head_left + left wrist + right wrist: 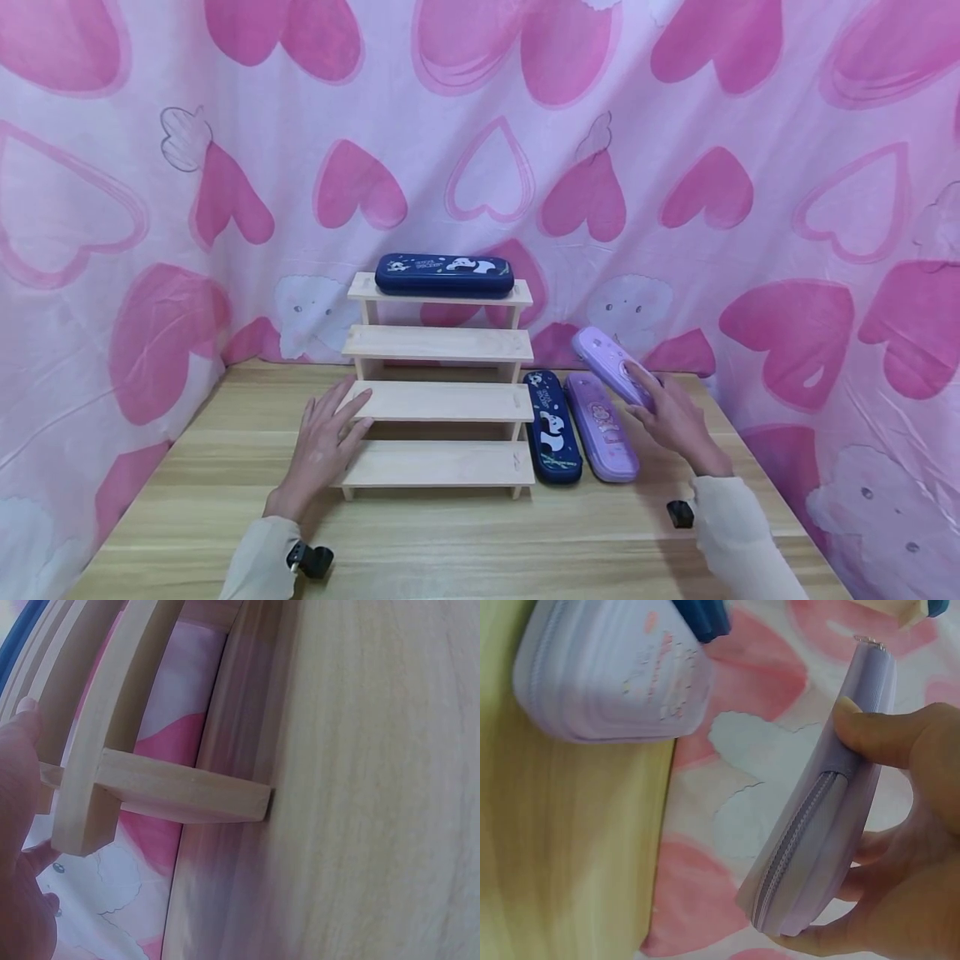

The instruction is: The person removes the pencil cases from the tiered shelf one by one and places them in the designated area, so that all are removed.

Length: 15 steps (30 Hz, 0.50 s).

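Head view: right hand pinches the lilac pencil case; keep it level, left hand flat steadying the wooden rack.

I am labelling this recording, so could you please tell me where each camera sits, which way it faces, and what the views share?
Head: worn on the head, looking forward and down at the wooden stepped rack, the table and both sleeved arms; the left hand rests on the rack, the right hand holds a lilac pencil case.
Left wrist: beside the left hand, facing the rack's leg.
Right wrist: beside the right hand, facing the held lilac pencil case.
Shared: head and right wrist show the held case and the second lilac case lying on the table.
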Available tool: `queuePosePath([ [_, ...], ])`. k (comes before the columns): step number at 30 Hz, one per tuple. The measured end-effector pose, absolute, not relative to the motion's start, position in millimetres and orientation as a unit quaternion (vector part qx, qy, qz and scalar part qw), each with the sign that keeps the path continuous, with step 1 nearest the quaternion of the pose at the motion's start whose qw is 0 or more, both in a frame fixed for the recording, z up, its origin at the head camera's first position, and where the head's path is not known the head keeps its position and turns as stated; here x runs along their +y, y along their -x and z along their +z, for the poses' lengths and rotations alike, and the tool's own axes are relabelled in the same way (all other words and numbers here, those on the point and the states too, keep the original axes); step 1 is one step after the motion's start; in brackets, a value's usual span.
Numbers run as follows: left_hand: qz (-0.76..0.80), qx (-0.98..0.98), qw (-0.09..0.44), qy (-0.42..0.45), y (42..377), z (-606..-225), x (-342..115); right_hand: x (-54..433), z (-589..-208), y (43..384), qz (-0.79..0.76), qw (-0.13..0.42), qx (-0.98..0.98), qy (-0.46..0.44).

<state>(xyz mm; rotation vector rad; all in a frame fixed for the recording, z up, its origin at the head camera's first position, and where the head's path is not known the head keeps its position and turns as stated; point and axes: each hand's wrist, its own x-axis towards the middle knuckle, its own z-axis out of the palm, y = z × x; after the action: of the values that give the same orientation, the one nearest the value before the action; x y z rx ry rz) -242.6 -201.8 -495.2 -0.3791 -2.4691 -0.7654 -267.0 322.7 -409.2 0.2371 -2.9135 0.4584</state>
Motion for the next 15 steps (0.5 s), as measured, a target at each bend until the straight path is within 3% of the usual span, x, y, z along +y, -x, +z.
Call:
queuePosePath([
  [15, -0.287, -0.907, 0.273, 0.143, 243.3, -497.1, -202.7, 332.7, -433.7, 273.1, 0.200, 0.023, -0.979, 0.033],
])
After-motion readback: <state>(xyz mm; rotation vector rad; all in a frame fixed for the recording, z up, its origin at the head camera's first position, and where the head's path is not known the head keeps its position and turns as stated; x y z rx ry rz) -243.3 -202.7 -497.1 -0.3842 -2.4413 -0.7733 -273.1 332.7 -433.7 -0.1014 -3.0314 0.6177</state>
